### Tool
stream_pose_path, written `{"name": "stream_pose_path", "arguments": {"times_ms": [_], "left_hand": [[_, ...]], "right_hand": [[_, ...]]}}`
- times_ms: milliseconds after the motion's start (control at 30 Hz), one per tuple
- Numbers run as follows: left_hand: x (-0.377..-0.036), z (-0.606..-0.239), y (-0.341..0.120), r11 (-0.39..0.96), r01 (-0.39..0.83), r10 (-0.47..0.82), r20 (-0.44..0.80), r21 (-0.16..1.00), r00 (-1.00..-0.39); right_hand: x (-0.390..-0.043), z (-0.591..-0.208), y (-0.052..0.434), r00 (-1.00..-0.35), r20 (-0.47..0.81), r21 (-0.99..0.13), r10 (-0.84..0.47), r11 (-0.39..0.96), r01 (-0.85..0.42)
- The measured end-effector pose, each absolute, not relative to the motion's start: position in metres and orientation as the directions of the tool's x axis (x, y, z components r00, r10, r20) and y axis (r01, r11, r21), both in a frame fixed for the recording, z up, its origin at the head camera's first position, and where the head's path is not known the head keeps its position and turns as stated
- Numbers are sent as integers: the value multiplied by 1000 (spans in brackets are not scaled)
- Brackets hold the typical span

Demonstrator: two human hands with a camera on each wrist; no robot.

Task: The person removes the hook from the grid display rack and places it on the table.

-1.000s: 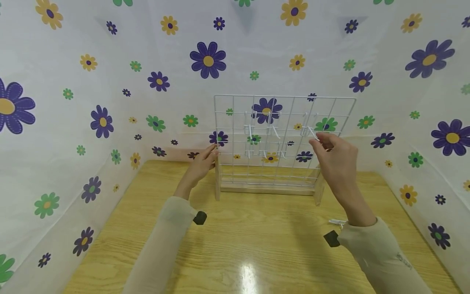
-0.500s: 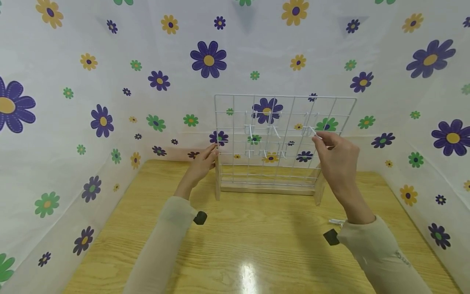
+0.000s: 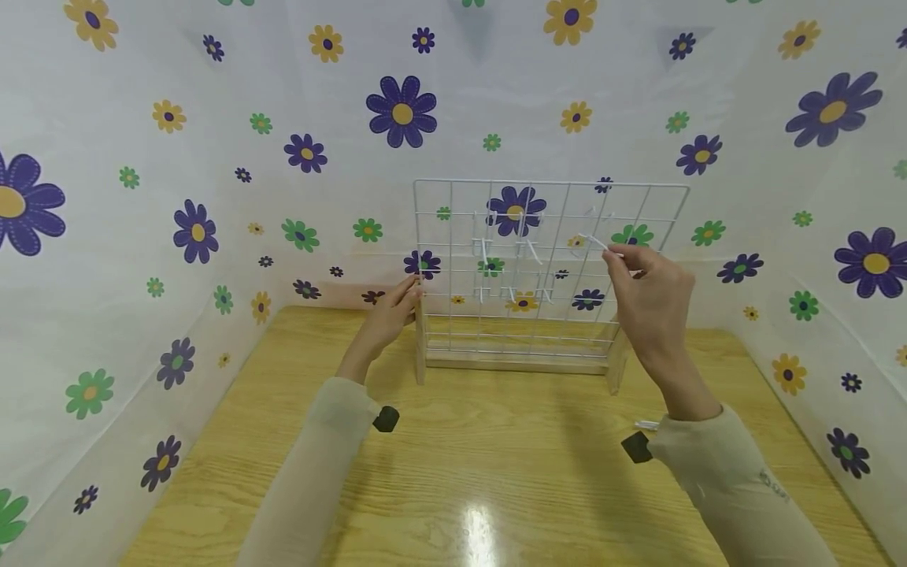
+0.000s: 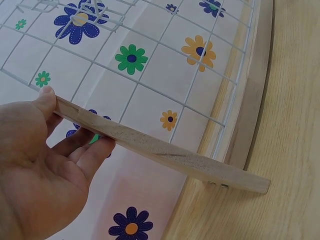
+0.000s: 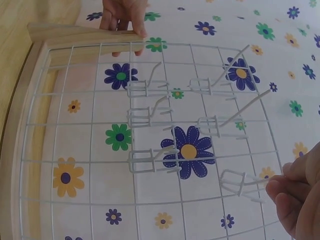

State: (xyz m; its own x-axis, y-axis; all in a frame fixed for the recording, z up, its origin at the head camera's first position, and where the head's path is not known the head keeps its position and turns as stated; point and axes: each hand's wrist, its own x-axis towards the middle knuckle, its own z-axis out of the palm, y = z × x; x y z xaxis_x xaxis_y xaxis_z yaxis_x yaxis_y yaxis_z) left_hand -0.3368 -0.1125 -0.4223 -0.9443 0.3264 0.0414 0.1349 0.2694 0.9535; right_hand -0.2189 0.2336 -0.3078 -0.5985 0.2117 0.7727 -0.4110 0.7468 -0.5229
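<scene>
A white wire grid (image 3: 553,183) stands upright in a wooden frame on the table. The left hand (image 3: 386,319) grips the frame's wooden side post (image 4: 150,145), thumb on one side and fingers on the other. With thumb and fingertips, the right hand (image 3: 652,303) pinches the arm of a white wire hook (image 5: 242,184) at the grid's upper right. This hook sits tilted against the grid wires; whether it is hooked over them I cannot tell. Several other hooks hang on the grid, among them a long one (image 3: 485,250) and shorter ones in a lower row (image 5: 145,161).
A loose white hook (image 3: 646,425) lies on the wooden table (image 3: 453,465) near the right sleeve, partly hidden. Flower-printed white sheeting (image 3: 283,79) surrounds the table at the back and both sides. Dark wrist pieces (image 3: 386,419) show at both cuffs.
The right hand has risen slightly, and the pinched hook has shifted up and tilted against the grid. The left hand stays on the post.
</scene>
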Motion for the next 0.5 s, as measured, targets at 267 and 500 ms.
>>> {"name": "stream_pose_path", "arguments": {"times_ms": [267, 500], "left_hand": [[-335, -421, -113, 272, 136, 328, 41, 953, -944], [-334, -421, -112, 262, 135, 321, 46, 956, -946]], "right_hand": [[-224, -307, 234, -563, 802, -499, 198, 739, -452], [-227, -306, 234, -532, 827, -481, 181, 719, -502]]}}
